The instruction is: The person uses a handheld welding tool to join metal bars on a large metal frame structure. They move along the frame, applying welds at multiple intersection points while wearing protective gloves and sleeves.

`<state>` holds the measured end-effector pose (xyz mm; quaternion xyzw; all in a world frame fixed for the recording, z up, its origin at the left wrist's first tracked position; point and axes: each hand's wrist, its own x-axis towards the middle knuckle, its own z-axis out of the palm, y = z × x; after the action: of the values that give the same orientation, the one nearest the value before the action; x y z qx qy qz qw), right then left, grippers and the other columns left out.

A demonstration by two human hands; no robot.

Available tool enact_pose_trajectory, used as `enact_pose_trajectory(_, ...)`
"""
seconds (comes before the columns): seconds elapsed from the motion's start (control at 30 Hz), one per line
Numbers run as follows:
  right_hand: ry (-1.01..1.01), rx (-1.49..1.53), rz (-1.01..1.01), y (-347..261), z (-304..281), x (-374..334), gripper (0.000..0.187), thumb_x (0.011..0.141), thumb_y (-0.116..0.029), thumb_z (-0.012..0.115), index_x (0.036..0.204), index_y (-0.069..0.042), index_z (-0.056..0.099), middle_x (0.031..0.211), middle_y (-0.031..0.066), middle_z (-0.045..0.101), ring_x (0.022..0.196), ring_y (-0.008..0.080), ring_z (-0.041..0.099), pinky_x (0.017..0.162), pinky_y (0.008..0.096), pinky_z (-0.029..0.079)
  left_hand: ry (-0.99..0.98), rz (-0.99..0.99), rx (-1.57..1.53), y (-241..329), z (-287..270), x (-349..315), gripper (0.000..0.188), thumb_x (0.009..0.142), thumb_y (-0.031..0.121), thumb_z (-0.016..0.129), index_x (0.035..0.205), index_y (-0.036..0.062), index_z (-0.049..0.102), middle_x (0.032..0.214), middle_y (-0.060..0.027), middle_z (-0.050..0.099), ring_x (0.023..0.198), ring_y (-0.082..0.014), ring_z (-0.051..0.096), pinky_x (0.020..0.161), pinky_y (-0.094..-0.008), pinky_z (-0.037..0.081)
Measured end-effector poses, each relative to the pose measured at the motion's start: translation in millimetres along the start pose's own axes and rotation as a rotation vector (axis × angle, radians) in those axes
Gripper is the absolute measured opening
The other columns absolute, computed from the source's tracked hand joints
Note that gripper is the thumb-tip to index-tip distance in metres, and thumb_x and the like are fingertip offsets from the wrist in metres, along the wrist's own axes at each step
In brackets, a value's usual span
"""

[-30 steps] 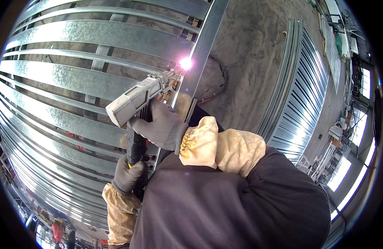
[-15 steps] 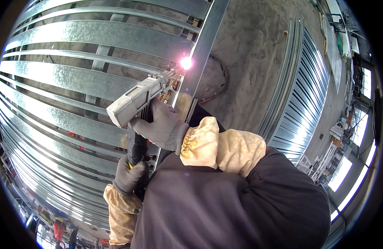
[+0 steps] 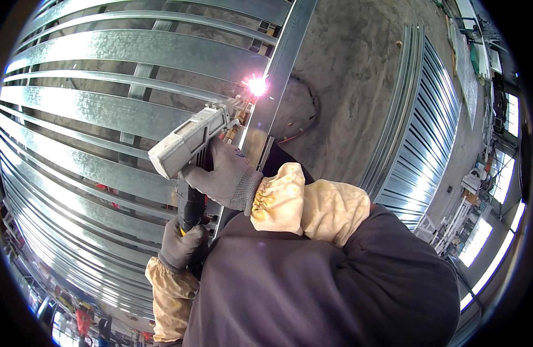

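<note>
A welding gun (image 3: 188, 141) with a pale grey body and brass-coloured tip lies slantwise over a galvanized steel frame. My right hand (image 3: 223, 176), in a grey knit glove, is closed round the gun's grip. Lower down, my left hand (image 3: 182, 246), gloved the same way, is closed on the black handle or cable end (image 3: 190, 205) below the gun; its fingers are partly hidden. Past the tip, a bright pinkish-white glare (image 3: 256, 86) with sparks sits where a steel slat (image 3: 162, 49) meets the long edge rail (image 3: 281, 63). The glare hides the joint itself.
Parallel slats stretch left, with cross members (image 3: 140, 81) beneath. Right of the rail is concrete floor (image 3: 347, 75) with a dark hose or cable (image 3: 314, 98) curving on it. A stack of ribbed metal panels (image 3: 419, 130) lies farther right. Windows and shelving line the far right.
The sparks now spray wider, and the glare has shifted very slightly up and left. Both hands and the welding gun stay almost in place.
</note>
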<state>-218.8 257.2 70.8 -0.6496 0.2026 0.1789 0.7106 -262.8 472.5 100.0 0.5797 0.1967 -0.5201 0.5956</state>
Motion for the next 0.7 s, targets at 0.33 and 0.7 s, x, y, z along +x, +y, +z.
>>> enact_pose_trajectory(0.33, -0.015, 0.002, 0.039, -5, -1, 1, 0.036, 0.082, -0.017, 0.07, 0.113, 0.0, 0.06, 0.095, 0.0095, 0.069, 0.087, 0.0173, 0.068, 0.08, 0.0339, 0.055, 0.049, 0.071, 0.109, -1, 4, 1, 0.073, 0.077, 0.062, 0.077, 0.106, -0.0029, 0.063, 0.072, -0.0002, 0.061, 0.056, -0.0081, 0.055, 0.051, -0.0236, 0.043)
enact_pose_trajectory(0.7, -0.025, 0.002, 0.029, -5, -1, -1, 0.034, 0.083, -0.017, 0.07, 0.112, -0.001, 0.06, 0.096, 0.0092, 0.07, 0.088, 0.0177, 0.069, 0.081, 0.035, 0.055, 0.043, 0.042, 0.109, 2, 4, -2, 0.077, 0.072, 0.065, 0.078, 0.105, -0.0023, 0.064, 0.076, 0.0001, 0.062, 0.063, -0.0077, 0.056, 0.056, -0.0231, 0.044)
